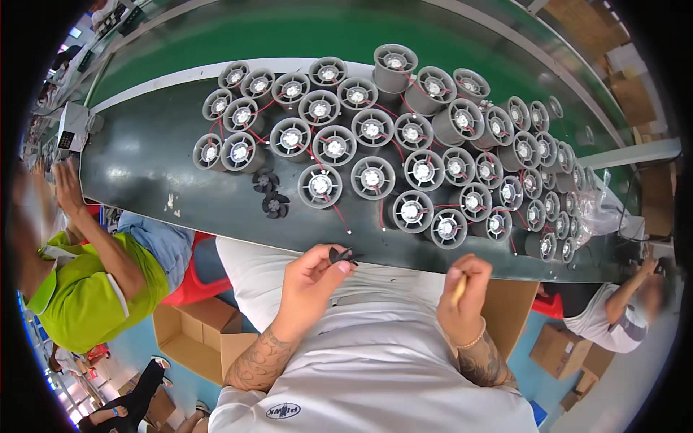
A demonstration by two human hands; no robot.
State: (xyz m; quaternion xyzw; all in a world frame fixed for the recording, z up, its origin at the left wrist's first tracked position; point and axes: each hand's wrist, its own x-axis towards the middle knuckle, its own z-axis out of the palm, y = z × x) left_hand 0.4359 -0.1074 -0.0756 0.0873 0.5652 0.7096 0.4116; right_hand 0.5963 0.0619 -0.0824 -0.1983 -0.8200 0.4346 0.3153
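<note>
Just over the table's near edge, my left hand [309, 285] pinches a small black fan impeller [345, 255] between thumb and fingers. My right hand [464, 297] is closed around a short tan stick-like tool [458, 289]; the fist hides most of it, so its kind does not show. A few more black impellers [275, 205] lie loose on the dark table, beyond my left hand. Past both hands stand several grey cylindrical fan housings [372, 177], each with spokes, a white hub and red wires. The closest housing to my right hand [448, 229] is near the edge.
The dark work table [137, 169] spans the space before me, with a green surface [289, 36] behind it. Clear plastic bags [600, 213] lie at the right end. Co-workers sit on the left [108, 281] and right [613, 314]. Open cardboard boxes [191, 339] stand below.
</note>
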